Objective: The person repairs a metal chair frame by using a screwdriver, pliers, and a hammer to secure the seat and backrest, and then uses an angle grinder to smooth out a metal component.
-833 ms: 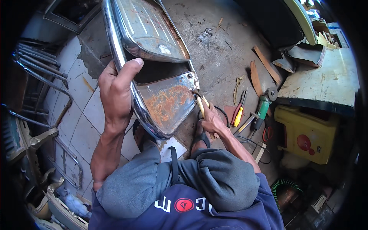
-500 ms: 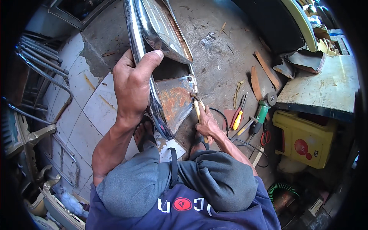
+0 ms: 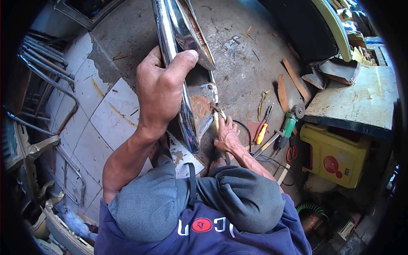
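Observation:
My left hand (image 3: 160,91) is wrapped round the shiny tube of a chromed metal frame (image 3: 187,123), thumb on top, holding it tilted in front of my knees. Inside the frame's near end is a rust-stained metal plate (image 3: 199,106) with a small hole by its upper corner. My right hand (image 3: 228,136) is closed on a pair of pliers with cream-coloured handles (image 3: 216,122). The pliers' head meets the right edge of the rusty plate; what its jaws grip is too small to make out.
Right of my right hand lie a yellow-handled screwdriver (image 3: 262,133), a green angle grinder (image 3: 290,123) with a cable, red-handled scissors (image 3: 291,153) and wood strips (image 3: 296,80). A yellow case (image 3: 333,157) stands beneath a worn tabletop (image 3: 352,97). Bent metal tubes (image 3: 49,68) stand at left.
My left hand has moved right and turned the chromed frame, so its tube now covers more of the rusty plate. The pliers stay at the plate's right edge.

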`<state>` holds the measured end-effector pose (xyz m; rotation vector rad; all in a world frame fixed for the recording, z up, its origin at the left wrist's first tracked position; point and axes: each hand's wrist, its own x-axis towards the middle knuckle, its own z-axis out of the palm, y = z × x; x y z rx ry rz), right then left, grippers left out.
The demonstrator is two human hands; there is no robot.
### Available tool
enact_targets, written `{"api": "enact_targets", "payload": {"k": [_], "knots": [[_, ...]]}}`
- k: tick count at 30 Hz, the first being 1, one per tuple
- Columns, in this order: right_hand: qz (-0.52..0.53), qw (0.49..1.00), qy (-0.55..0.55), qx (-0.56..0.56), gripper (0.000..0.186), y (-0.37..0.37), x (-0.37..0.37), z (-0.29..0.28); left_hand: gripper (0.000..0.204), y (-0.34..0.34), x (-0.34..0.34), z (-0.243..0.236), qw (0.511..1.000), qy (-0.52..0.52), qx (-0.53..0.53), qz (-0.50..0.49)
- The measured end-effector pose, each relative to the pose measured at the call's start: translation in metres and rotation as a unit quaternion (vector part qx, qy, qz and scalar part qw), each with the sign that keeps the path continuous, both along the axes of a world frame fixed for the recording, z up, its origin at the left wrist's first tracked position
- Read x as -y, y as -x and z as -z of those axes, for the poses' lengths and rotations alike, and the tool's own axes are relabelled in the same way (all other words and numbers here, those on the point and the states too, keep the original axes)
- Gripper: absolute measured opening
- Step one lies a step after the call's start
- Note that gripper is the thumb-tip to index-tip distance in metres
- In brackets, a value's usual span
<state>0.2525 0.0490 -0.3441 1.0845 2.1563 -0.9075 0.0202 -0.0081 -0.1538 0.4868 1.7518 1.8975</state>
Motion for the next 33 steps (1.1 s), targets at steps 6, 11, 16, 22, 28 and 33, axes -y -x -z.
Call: {"api": "enact_targets", "payload": {"k": [6,11,16,22,28,33], "knots": [[0.039,0.996,-0.013,-0.084,0.075,-0.011,0.001,0.023,0.024,0.003,0.002,0.005,1.000,-0.009,0.011,0.003],[0.036,0.998,-0.007,-0.054,0.068,-0.006,-0.003,0.020,0.023,0.003,0.007,0.004,1.000,-0.015,0.026,0.003],[0.015,0.999,-0.038,-0.033,0.064,-0.003,0.004,0.022,0.022,0.009,0.020,0.001,0.996,0.003,0.086,0.000],[-0.047,0.993,-0.110,-0.008,0.064,-0.007,-0.004,0.021,0.013,0.025,0.054,0.005,0.986,0.133,0.096,-0.026],[-0.194,0.966,-0.163,-0.043,0.055,-0.014,-0.034,0.033,0.012,0.047,0.068,0.007,0.979,0.175,0.080,-0.067],[-0.439,0.859,-0.241,-0.105,0.033,-0.004,-0.112,0.044,0.014,0.072,0.087,0.027,0.977,0.197,0.063,-0.056]]}}
